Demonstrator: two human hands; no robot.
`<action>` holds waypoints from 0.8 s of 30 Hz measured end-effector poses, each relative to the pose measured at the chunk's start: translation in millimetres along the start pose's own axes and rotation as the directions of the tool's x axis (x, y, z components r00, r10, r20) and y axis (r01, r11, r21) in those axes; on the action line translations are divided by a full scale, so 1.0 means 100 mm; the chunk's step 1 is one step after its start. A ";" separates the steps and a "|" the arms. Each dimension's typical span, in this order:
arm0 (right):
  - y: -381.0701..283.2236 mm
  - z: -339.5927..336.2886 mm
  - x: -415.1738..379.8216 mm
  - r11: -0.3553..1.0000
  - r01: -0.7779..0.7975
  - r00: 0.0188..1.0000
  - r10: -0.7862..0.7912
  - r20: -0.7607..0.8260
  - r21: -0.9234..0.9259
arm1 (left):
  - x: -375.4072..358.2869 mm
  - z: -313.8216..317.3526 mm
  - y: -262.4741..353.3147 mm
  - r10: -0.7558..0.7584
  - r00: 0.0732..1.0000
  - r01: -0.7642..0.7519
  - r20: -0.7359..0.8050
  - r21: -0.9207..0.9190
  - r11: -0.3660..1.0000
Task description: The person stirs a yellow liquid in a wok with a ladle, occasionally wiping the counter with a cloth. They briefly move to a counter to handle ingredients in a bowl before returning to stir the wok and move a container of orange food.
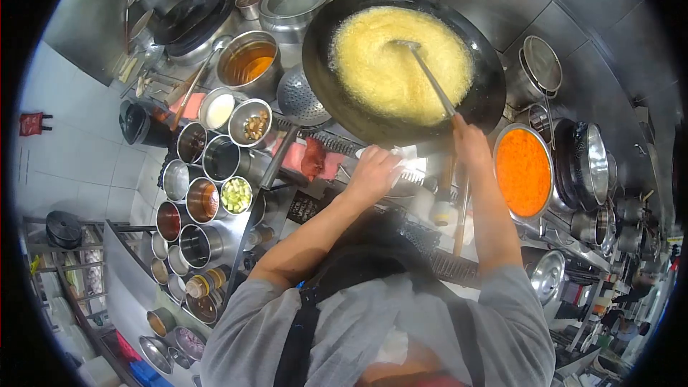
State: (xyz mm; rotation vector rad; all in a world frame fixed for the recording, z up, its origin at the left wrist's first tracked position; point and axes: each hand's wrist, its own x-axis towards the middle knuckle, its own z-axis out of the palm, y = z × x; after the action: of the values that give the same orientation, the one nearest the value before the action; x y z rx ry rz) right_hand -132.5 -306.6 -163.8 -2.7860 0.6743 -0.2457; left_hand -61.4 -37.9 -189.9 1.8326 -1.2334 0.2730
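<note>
My right hand [471, 145] is closed around the wooden handle end of a long-handled wok spatula [430, 79]. Its metal shaft slopes into a bubbling yellow mixture [380, 50], where the blade is mostly sunk. The mixture fills the middle of a large black wok [326, 111]. At the wok's near edge, my left hand [375, 172] is closed on a white cloth [410, 163], part of which is hidden under the fingers. Just below my right hand lie wooden handles [462, 218].
To the right stands a bowl of bright orange food [523, 172]. A perforated skimmer [301, 97] and a pot of orange oil [249, 64] are left of the wok. Several metal seasoning containers [202, 199] crowd the left counter. A fine strainer [542, 63] rests at the right.
</note>
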 end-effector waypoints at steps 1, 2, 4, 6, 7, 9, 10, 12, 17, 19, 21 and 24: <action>0.04 -0.06 0.11 1.000 0.000 1.000 0.000 -0.006 -0.025 | 0.01 0.01 -0.01 -0.001 1.000 0.001 -0.010 -0.008 1.000; 0.09 -0.14 0.18 0.999 -0.004 1.000 0.004 -0.010 -0.048 | 0.00 0.00 -0.01 -0.003 1.000 0.003 -0.015 -0.018 1.000; 0.21 -0.38 0.28 0.998 -0.045 0.999 0.044 -0.026 -0.045 | 0.00 -0.02 -0.01 0.003 1.000 -0.003 -0.016 -0.013 1.000; 0.43 -0.59 0.29 0.999 -0.033 0.991 0.035 -0.128 0.020 | 0.00 0.00 0.01 0.010 1.000 -0.011 -0.028 -0.024 1.000; 0.47 -0.75 0.24 0.999 -0.036 0.990 0.038 -0.134 0.011 | 0.00 0.00 0.01 0.007 1.000 -0.007 -0.020 -0.007 1.000; 0.52 -1.09 0.11 0.997 -0.041 0.987 0.050 -0.152 0.064 | 0.01 -0.01 0.01 -0.001 1.000 0.001 -0.008 0.009 1.000; 0.59 -1.24 0.04 0.998 -0.043 0.987 0.051 -0.154 0.053 | 0.01 -0.03 0.03 0.000 1.000 0.000 -0.013 -0.001 1.000; 0.70 -1.52 -0.16 0.992 -0.115 0.987 0.120 -0.107 0.058 | 0.01 -0.04 0.04 -0.001 1.000 0.001 -0.001 0.017 1.000; 0.55 -2.17 -1.02 0.985 -0.174 0.975 0.171 -0.142 -0.008 | 0.03 -0.02 0.05 -0.024 1.000 0.024 0.002 0.043 0.999; 0.53 -2.24 -1.23 0.979 -0.202 0.972 0.197 -0.127 -0.027 | 0.04 -0.02 0.05 -0.020 1.000 0.020 0.000 0.023 1.000; 0.46 -2.23 -1.38 0.977 -0.210 0.977 0.208 -0.048 -0.042 | 0.04 -0.02 0.05 -0.021 1.000 0.021 -0.001 0.010 1.000; 0.30 -2.07 -1.49 0.985 -0.167 0.986 0.167 -0.002 0.033 | 0.04 -0.02 0.05 -0.049 0.998 0.049 0.038 0.017 0.999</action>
State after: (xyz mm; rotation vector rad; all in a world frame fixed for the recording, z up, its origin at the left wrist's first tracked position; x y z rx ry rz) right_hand -322.6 -307.0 8.6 -2.6800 0.8913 -0.2278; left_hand -63.0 -39.3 -183.5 1.8867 -1.2140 0.2216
